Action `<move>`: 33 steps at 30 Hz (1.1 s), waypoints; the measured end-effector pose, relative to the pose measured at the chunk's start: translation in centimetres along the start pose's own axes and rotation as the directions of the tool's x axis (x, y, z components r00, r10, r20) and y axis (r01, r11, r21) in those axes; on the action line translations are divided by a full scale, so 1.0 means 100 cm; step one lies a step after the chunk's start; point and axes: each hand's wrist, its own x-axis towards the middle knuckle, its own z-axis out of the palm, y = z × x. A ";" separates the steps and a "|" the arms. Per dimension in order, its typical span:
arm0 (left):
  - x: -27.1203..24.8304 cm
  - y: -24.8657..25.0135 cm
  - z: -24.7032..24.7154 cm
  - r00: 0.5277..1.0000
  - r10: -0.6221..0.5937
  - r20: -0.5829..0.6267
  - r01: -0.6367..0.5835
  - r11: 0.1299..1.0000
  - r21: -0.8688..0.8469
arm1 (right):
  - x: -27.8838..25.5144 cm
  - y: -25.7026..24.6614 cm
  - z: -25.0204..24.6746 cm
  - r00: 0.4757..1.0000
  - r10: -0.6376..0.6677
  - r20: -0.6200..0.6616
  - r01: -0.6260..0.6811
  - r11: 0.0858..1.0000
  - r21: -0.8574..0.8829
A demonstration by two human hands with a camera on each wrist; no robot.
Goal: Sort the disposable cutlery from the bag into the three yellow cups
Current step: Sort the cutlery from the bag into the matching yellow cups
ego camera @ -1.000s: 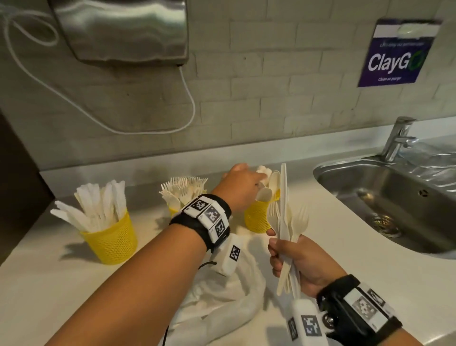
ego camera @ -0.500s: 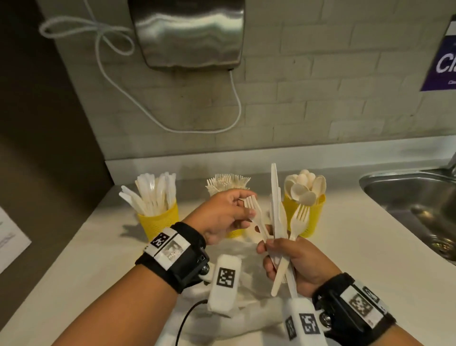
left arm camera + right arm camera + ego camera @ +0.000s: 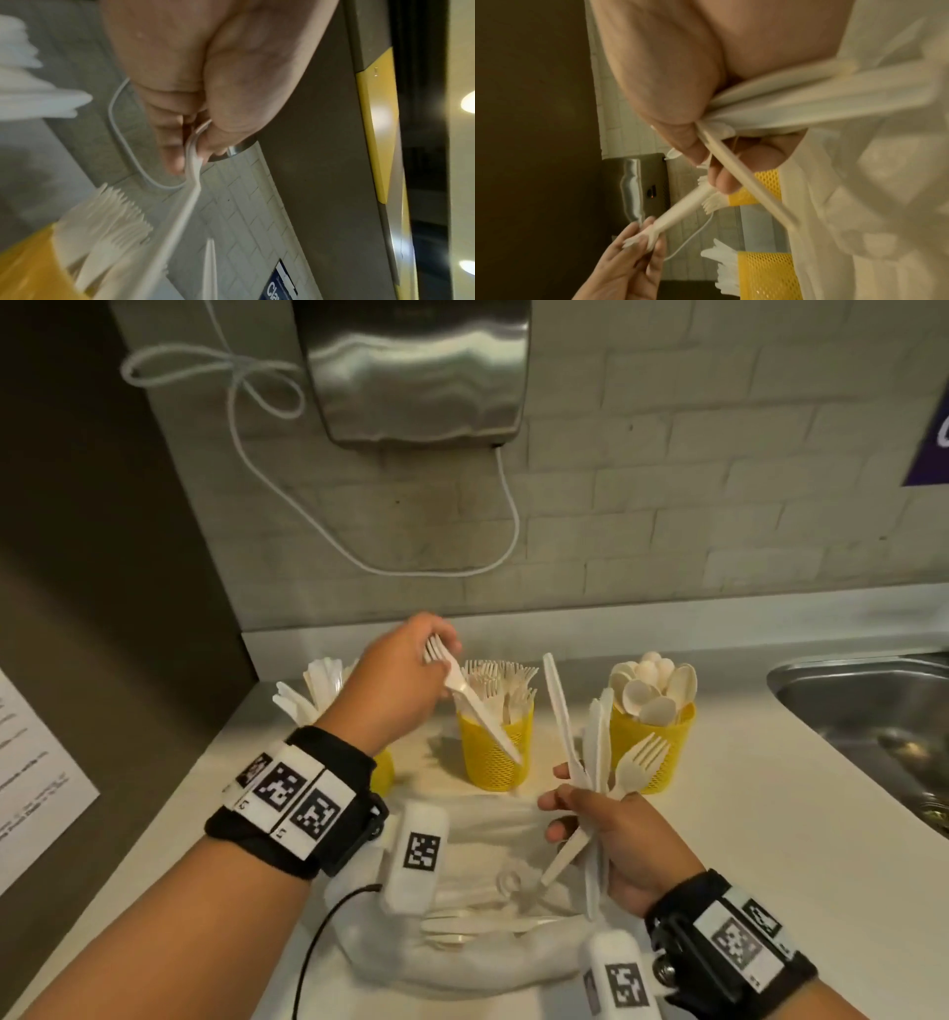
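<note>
Three yellow mesh cups stand in a row at the back of the counter. The left cup [image 3: 384, 775] holds knives and is mostly hidden by my left wrist; the middle cup [image 3: 493, 757] holds forks; the right cup [image 3: 655, 739] holds spoons. My left hand [image 3: 436, 662] pinches a white fork [image 3: 475, 708] near its tines, its handle slanting down across the middle cup. The left wrist view shows the same fork [image 3: 191, 168] pinched beside the cup's forks [image 3: 110, 219]. My right hand [image 3: 572, 809] grips a bundle of cutlery [image 3: 595, 752] above the white bag [image 3: 477, 845].
A steel hand dryer [image 3: 416, 367] hangs on the tiled wall with a white cord [image 3: 354, 557] looping below it. A steel sink [image 3: 873, 711] is set into the counter at right. A printed sheet [image 3: 36, 793] lies at the left edge. More cutlery lies in the bag.
My left hand came back from the spoon cup, took a fork out of the right hand's bundle and carried it up and left to the middle cup. The right hand stayed put.
</note>
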 end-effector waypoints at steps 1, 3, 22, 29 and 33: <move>0.003 0.002 -0.004 0.997 0.053 -0.052 -0.049 0.996 0.069 | 0.000 -0.001 -0.002 1.000 -0.002 -0.031 0.003 1.000 0.025; 0.008 0.005 -0.003 0.981 0.149 -0.122 -0.129 0.980 0.155 | 0.002 -0.002 -0.005 0.997 -0.001 -0.072 0.005 0.999 0.054; -0.040 0.010 0.080 0.941 -0.045 0.334 0.044 0.999 0.012 | -0.002 -0.002 0.009 0.987 -0.136 0.090 0.158 0.934 -0.321; -0.022 0.003 0.050 0.980 -0.072 0.186 0.135 0.927 -0.350 | -0.002 -0.001 0.004 0.998 -0.044 0.045 0.052 0.981 -0.188; 0.005 -0.005 0.019 0.972 0.093 -0.215 -0.130 0.978 -0.161 | 0.001 -0.003 -0.004 1.000 -0.025 -0.008 0.025 1.000 -0.002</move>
